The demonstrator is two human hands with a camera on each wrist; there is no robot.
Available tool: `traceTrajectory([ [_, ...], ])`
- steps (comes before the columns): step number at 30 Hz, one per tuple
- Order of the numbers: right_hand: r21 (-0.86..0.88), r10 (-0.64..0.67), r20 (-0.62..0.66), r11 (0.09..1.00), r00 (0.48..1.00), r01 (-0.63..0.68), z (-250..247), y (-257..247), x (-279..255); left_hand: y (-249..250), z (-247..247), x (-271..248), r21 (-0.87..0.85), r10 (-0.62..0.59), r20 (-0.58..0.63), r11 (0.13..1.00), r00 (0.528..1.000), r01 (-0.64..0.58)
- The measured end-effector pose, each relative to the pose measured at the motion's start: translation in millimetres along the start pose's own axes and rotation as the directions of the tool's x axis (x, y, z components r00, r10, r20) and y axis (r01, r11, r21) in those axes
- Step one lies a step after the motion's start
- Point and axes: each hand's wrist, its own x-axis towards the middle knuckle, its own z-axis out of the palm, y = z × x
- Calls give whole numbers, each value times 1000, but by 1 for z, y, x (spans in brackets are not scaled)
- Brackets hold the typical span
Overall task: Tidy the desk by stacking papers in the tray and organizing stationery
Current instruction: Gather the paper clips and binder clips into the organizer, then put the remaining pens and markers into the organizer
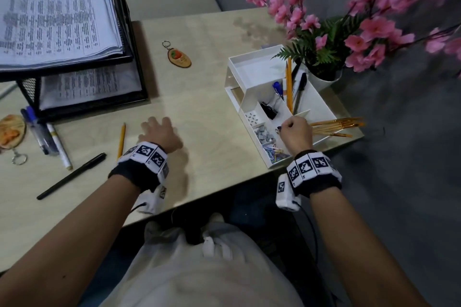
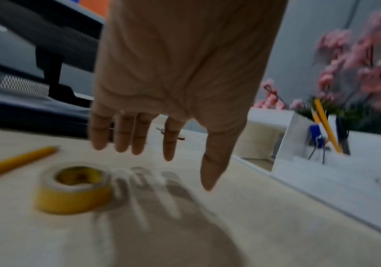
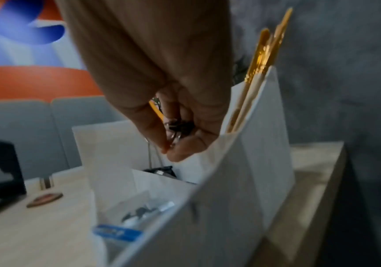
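My left hand [image 1: 157, 127] hovers open over the desk middle, fingers straight. Just below its fingertips [image 2: 137, 150] lies a yellow tape roll [image 2: 73, 189], which the hand hides in the head view. My right hand [image 1: 284, 128] is above the white organizer [image 1: 321, 117] and pinches a small black binder clip [image 3: 180, 126] between thumb and fingers. On the desk to the left lie a yellow pencil [image 1: 121, 141], a black pen [image 1: 72, 176], a white marker [image 1: 59, 147] and blue pens [image 1: 37, 129]. Printed papers [image 1: 55, 15] fill the black mesh tray [image 1: 129, 32].
The organizer holds pencils, pens, clips and staples; paint brushes [image 1: 336, 124] stick out over its right wall. A pot of pink flowers [image 1: 324, 75] stands behind it. One keychain [image 1: 180, 57] lies mid-desk, another [image 1: 11, 132] at the far left. The desk's front edge is near my wrists.
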Motion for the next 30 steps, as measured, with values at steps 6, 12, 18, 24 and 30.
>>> traceTrajectory([
  [6,-310,-76,2,948,997,73,3,4,-8,-29,12,2,26,-86,0,996,996,86],
  [12,-1,-219,88,975,972,220,27,-30,-34,-13,6,-5,-254,204,-56,944,977,-211],
  [18,423,-246,462,906,852,33,63,-80,-61,19,-4,-25,-389,448,-333,736,829,-554],
  [24,435,-267,345,895,900,99,72,-85,-55,15,-3,-27,-435,432,-317,725,844,-534],
  [30,27,-175,92,985,980,173,40,-52,-6,-41,-7,-4,-221,130,-313,954,941,-205],
])
